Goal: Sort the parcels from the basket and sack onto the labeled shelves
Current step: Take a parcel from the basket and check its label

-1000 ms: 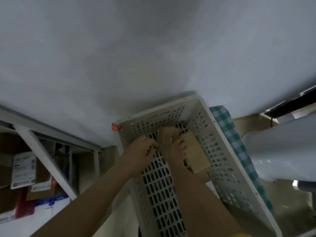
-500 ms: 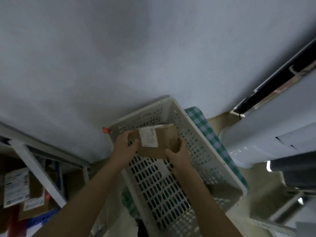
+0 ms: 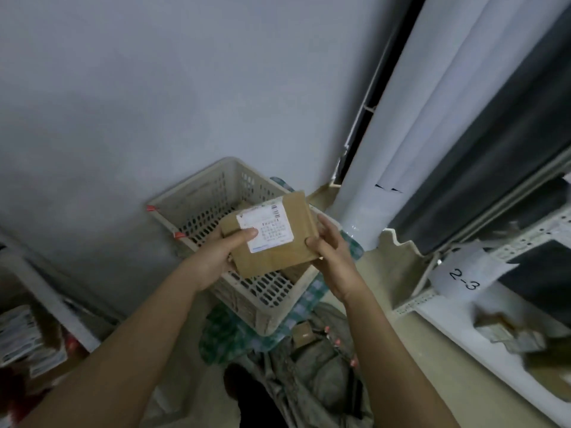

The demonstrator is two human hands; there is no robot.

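A flat brown cardboard parcel [image 3: 279, 251] with a white shipping label is lifted above the white perforated basket [image 3: 197, 196], label side up. My left hand [image 3: 216, 257] grips its left edge, thumb lying on the label. My right hand [image 3: 329, 245] holds the right edge, thumb on top and fingers underneath. Below the basket lies a grey-green sack [image 3: 312, 366] with a small brown parcel [image 3: 304, 333] showing at its mouth. At the right, a white shelf [image 3: 457, 332] carries a paper label reading 2-3 [image 3: 465, 279].
The basket rests on a green checked cloth [image 3: 228, 332] against a grey wall. A shelf at the left [image 3: 27, 332] holds several labelled boxes. White curtains [image 3: 411, 118] hang at the upper right. Blurred parcels [image 3: 506, 332] lie on the right shelf.
Both hands lifted the parcel out of the basket and turned it label side up, closer to me. The view swung right and down, revealing the sack and the 2-3 shelf.
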